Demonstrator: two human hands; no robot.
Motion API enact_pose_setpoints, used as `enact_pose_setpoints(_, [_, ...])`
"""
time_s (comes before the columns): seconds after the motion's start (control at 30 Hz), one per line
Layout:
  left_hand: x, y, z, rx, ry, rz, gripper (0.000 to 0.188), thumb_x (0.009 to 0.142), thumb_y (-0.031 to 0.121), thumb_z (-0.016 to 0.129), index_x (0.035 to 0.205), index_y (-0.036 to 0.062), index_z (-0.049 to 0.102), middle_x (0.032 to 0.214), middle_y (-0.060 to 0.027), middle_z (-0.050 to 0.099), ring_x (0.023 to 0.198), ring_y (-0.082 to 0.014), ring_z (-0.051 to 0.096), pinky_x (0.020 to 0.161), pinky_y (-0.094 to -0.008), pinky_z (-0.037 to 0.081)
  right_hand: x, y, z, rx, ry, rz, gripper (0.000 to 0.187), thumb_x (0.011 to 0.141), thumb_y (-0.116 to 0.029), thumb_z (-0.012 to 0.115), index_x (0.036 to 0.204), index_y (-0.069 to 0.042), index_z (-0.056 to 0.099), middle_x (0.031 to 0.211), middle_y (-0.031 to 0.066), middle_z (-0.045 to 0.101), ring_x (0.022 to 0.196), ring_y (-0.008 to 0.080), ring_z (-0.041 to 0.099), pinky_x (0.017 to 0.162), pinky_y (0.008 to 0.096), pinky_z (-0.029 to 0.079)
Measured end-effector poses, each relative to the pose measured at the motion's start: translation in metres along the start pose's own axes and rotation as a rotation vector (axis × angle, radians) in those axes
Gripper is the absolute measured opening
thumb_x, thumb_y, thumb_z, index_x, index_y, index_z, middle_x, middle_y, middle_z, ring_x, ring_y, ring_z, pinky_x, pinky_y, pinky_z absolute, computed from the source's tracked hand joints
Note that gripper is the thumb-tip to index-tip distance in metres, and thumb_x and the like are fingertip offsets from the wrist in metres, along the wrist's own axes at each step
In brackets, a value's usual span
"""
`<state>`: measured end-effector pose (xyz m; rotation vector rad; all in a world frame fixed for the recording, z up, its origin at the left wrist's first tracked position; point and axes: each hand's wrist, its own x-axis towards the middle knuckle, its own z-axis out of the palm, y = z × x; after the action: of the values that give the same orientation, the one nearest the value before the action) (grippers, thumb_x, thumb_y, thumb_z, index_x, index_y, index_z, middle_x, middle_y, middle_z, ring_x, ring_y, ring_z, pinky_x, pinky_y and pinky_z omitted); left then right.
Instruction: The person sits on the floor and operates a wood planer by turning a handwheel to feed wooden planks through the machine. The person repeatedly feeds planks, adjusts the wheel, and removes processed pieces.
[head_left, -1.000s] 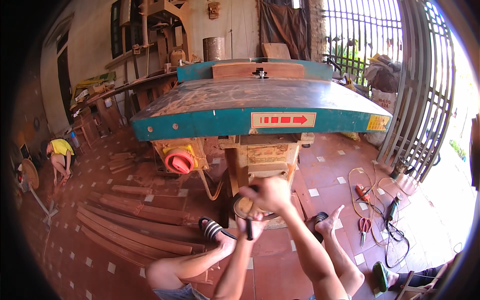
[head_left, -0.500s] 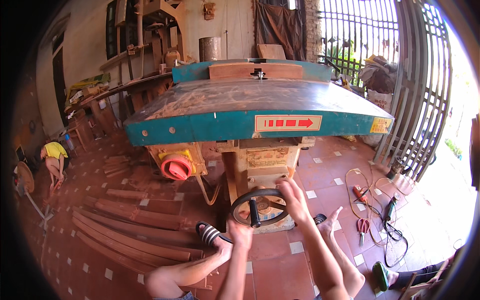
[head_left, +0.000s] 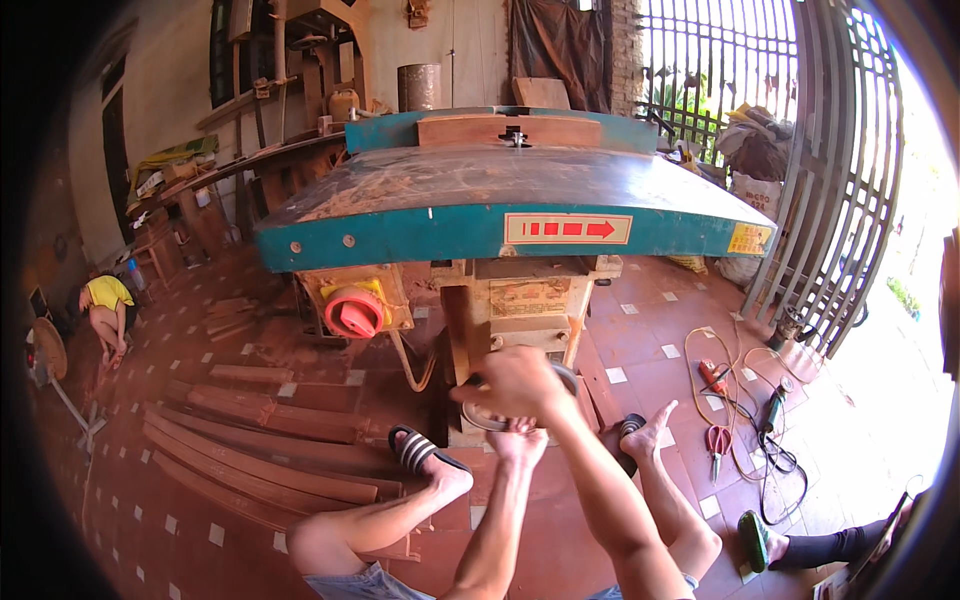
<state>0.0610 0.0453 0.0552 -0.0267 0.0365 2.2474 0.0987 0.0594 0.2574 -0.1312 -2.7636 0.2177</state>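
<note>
Nearest, our two hands, close together but on separate parts of one item: left hand [head_left: 519, 443], palm up, fingers apparently curled on the lower rim; right hand [head_left: 530, 380], blurred, laid across the upper part, whether gripping or only touching we cannot tell. Item: one dark handwheel [head_left: 571, 384], directly under the hands. Change noted: half a second ago our right hand sat at the wheel's right edge and its crank peg showed plainly; now that hand crosses leftward over the face and the peg cannot be made out, which we read as the wheel being worked round hand over hand. Left of the hands: one striped sandal [head_left: 413, 451], then long wooden planks [head_left: 265, 458] on the floor. Right of them: red-handled scissors [head_left: 718, 440] and a corded grinder [head_left: 775, 405]. Just beyond the hands: a pale pedestal [head_left: 535, 330]; to its left, a red rotary switch [head_left: 354, 313]. Farther, above: a dusty tabletop [head_left: 520, 180], teal-edged, with a wood-faced fence [head_left: 560, 131] at its back. Far left: a crouching person in yellow [head_left: 108, 293].
</note>
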Motion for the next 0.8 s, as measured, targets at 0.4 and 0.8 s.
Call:
enact_pose_setpoints(0.4, [-0.03,0.064,0.156,2.155,-0.336,0.85,0.048,0.098,0.047,0.061,0.081,0.0034,0.071,0.055,-0.013,0.059,0.051,-0.0257,0.063,0.051,-0.0361,0.047,-0.086,0.081,0.162,2.292,0.832,0.407,0.043,0.106,-0.043,0.039,0.086,-0.009,0.057,0.064,0.0001,0.042,0.064,0.0191,0.043,0.07,0.0304,0.042])
enact_pose_setpoints(0.8, [0.001,-0.063,-0.016,-0.114,-0.203,-0.128,0.08,0.088,0.067,0.06,0.143,0.009,0.053,0.14,-0.0124,0.059,0.129,-0.0291,0.056,0.113,-0.0515,0.041,0.014,0.012,0.0,-0.132,-0.205,0.301,0.044,0.105,-0.042,0.043,0.103,-0.013,0.076,0.089,0.0123,0.075,0.091,0.0341,0.072,0.091,0.0471,0.053])
